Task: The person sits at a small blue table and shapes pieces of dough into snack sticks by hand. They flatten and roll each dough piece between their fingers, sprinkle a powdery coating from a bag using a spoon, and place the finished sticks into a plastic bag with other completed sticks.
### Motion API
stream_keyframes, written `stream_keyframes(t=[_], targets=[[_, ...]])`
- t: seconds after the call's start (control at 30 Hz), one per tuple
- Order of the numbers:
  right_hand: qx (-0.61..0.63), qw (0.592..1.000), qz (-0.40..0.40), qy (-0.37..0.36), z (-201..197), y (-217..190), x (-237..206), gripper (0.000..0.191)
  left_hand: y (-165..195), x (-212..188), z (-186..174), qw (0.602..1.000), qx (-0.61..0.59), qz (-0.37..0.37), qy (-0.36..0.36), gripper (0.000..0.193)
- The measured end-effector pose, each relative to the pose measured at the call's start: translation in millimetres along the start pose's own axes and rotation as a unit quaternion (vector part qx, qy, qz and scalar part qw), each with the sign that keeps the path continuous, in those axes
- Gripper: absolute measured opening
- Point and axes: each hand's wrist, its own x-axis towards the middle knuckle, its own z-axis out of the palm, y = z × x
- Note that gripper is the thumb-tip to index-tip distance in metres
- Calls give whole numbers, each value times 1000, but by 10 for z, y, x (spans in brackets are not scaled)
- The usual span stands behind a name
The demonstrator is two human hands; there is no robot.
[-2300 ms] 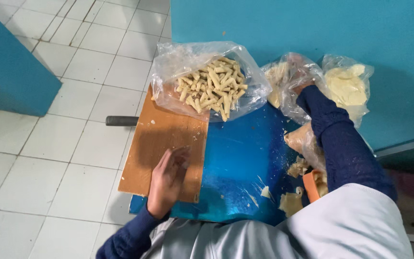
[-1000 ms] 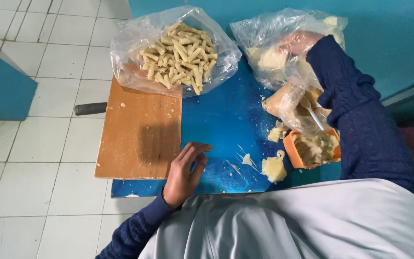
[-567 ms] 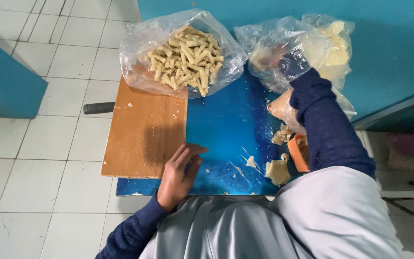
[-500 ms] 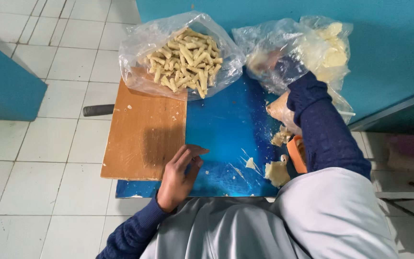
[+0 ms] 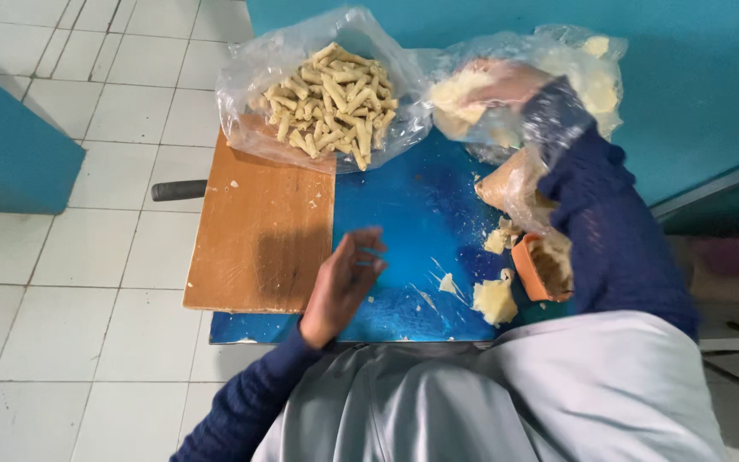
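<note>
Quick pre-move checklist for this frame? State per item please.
1. Right hand inside the dough bag: ok, though blurred.
2. Grip on dough in the bag: cannot tell, plastic and blur hide the fingers.
3. Left hand free: ok, open and empty over the blue table.
4. Wooden board bare for work: ok, only specks on it.
5. Bag of rolled sticks clear of the hands: ok, it lies at the far edge, overlapping the board's far end.
6. Table tidy: not ok, dough scraps lie near the orange cup.
</note>
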Motion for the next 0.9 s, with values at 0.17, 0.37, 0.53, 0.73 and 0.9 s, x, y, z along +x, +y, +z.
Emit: stream_keyframes(t=[0.17,0.37,0.53,0.73,0.9], targets=[[271,950,-142,-62,42,-134,-517,75,-99,751,215,952,-268,-149,13,66],[564,819,75,-82,795,-303,-767,70,-132,972,133,951,-305,-44,22,36],[81,920,-353,150,1226,-298,-994,52,-236,725,-351,942,-273,45,188,18],[803,584,87,81,1746,-623,-1356,55,242,636,-1385,880,-308,223,285,51],[284,949,140,13,2045,-894,-1399,71,437,650,-1526,882,-284,264,270,64]])
